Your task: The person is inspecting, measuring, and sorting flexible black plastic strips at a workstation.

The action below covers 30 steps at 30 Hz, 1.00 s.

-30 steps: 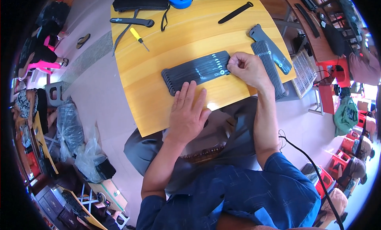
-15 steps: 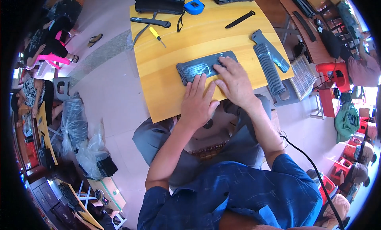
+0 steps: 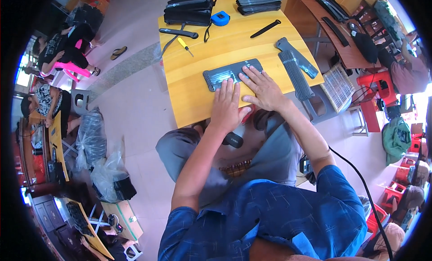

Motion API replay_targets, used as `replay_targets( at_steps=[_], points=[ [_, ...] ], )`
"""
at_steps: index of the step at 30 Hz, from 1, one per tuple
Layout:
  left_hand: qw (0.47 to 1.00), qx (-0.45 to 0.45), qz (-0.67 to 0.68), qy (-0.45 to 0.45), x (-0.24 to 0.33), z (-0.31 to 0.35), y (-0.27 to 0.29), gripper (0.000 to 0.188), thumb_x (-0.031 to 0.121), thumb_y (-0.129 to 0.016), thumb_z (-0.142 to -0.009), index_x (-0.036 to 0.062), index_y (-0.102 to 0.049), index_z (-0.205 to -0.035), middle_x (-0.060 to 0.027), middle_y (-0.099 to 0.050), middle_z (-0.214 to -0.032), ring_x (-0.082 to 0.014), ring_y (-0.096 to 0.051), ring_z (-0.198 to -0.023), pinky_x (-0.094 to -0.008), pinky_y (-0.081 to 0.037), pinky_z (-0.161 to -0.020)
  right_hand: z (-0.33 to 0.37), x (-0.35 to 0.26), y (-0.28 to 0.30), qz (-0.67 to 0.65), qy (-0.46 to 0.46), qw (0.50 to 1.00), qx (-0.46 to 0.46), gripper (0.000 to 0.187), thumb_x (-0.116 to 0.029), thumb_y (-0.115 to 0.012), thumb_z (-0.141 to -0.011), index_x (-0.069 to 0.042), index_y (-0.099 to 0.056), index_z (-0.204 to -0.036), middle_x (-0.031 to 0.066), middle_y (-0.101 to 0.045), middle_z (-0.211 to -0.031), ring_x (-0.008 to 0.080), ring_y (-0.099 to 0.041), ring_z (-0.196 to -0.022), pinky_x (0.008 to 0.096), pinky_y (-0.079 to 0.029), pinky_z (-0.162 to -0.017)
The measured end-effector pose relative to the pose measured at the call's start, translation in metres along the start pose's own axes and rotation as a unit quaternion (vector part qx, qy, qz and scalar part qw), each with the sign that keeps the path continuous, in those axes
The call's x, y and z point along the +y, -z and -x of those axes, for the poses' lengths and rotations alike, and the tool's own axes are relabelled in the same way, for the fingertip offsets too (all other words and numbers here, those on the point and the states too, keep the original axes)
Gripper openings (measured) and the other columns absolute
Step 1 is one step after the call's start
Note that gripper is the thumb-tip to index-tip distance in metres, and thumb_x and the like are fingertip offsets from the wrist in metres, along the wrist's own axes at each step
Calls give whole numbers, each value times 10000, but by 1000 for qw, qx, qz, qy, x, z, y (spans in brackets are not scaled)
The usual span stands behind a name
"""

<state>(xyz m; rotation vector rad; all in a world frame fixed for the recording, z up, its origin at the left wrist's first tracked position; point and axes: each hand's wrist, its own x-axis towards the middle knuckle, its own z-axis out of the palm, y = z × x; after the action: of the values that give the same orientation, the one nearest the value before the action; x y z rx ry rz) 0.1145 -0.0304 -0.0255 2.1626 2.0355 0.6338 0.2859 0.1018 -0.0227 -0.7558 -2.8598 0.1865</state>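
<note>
A flat black stack of thin, round-ended strips (image 3: 220, 77) lies on the yellow wooden table (image 3: 193, 103) near its front edge, shiny on its left half. My left hand (image 3: 226, 107) has its fingers stretched out, the fingertips resting on the stack's near edge. Spread flat, my right hand (image 3: 264, 88) lies over the stack's right part and hides some of it. At the table's right side a fanned row of similar dark strips (image 3: 296, 75) rests against a wider flat black piece (image 3: 298, 56).
Toward the back are black pouches (image 3: 186, 17), a blue tape measure (image 3: 220, 18), a yellow screwdriver (image 3: 184, 45), a black strap (image 3: 265, 29) and dark strip bundles (image 3: 258, 2). A woven-top stool (image 3: 337, 87) stands at the right. Other people sit at both sides.
The view has shifted, so the table's far end shows more. My right hand has flattened onto the stack, its fingers less curled. My left hand stays at the near edge.
</note>
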Motion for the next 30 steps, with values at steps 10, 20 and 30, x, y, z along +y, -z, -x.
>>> replay_targets(
  at_steps=[10,20,30],
  points=[
    [996,2,-52,77,-11,25,19,897,484,-688,-897,-28,-325,-1539,-271,-310,-1604,-421,-259,-1513,-580,-204,-1219,4,-4,-1,66,-81,994,5,842,-707,-418,-963,-147,-348,-1588,126,-244,-1676,329,-201,-1552,554,-176,-1241],
    [997,-20,-48,62,-8,17,18,874,511,-650,-929,-45,-340,-1528,-301,-291,-1602,-442,-249,-1512,-601,-221,-1203,-5,-24,-12,-23,20,999,24,821,-650,-458,-980,-130,-310,-1598,125,-240,-1677,329,-204,-1551,540,-189,-1240],
    [997,-36,-32,64,-7,16,20,892,499,-667,-917,-58,-332,-1527,-302,-262,-1616,-449,-242,-1513,-606,-220,-1201,-15,-32,-6,-58,9,998,4,887,-667,-448,-976,-48,-287,-1590,143,-234,-1677,308,-185,-1561,529,-174,-1250]
  ],
)
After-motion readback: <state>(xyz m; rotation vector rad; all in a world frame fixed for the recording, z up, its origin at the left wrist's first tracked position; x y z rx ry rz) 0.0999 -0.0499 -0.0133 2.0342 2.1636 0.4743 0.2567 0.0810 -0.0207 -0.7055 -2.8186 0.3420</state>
